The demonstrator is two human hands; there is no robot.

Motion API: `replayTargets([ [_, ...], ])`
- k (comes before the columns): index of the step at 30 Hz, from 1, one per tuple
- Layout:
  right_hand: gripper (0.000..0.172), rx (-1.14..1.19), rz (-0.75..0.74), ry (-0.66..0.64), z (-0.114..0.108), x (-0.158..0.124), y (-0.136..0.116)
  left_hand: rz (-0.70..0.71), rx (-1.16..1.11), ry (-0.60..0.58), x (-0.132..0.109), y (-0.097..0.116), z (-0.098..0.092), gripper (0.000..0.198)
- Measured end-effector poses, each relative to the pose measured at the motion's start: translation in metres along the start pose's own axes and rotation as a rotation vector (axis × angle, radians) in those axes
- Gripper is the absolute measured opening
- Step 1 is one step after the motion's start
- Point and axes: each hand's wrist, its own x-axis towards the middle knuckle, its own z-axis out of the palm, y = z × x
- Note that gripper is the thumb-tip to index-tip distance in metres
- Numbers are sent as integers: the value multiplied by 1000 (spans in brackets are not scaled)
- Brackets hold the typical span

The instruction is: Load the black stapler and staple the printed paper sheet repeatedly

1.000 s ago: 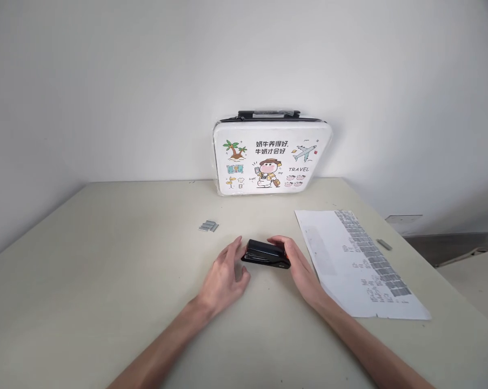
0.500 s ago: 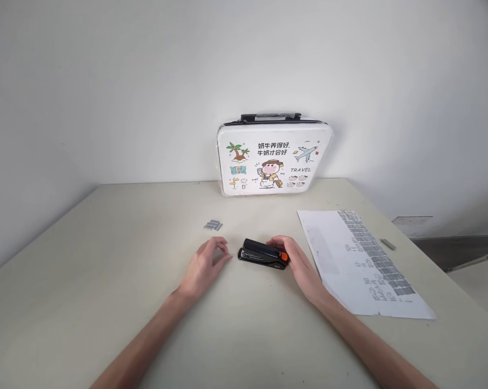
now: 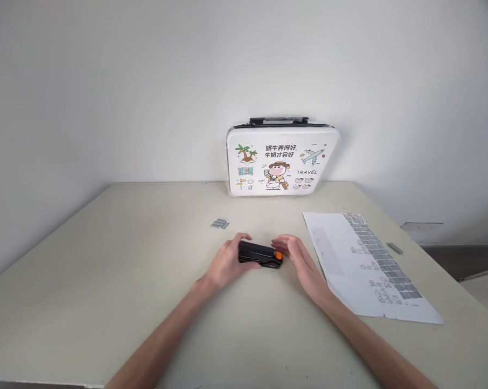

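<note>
A black stapler (image 3: 260, 253) with an orange button at its right end lies on the pale table, between both hands. My left hand (image 3: 227, 263) grips its left end, thumb along the near side and fingers over the far side, hiding that tip. Just off the orange end is my right hand (image 3: 302, 262), fingers stretched and apart, with nothing in it. Behind my left hand sits a small pile of staple strips (image 3: 220, 223).
A white case (image 3: 284, 162) with cartoon prints stands against the wall at the back. A printed paper sheet (image 3: 336, 259) lies on the right, and a single staple strip (image 3: 395, 248) rests beyond it near the table's right edge.
My left hand has moved right and taken hold of the stapler's left end. My right hand has let go of the orange end. The view has shifted slightly.
</note>
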Motion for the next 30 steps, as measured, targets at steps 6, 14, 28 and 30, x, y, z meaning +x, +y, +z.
replayTargets([
  [6,49,-43,18,-14,0,0,0,-244,43,244,-32,-52,-77,62],
  [14,50,-55,-29,-24,-2,1,8,-314,199,462,-12,-87,-111,76],
  [28,43,-123,-107,-5,-4,-23,5,-316,485,492,-67,-71,-68,81],
  [30,42,-136,-119,-13,-4,-30,4,-272,584,444,-79,-68,-59,75],
])
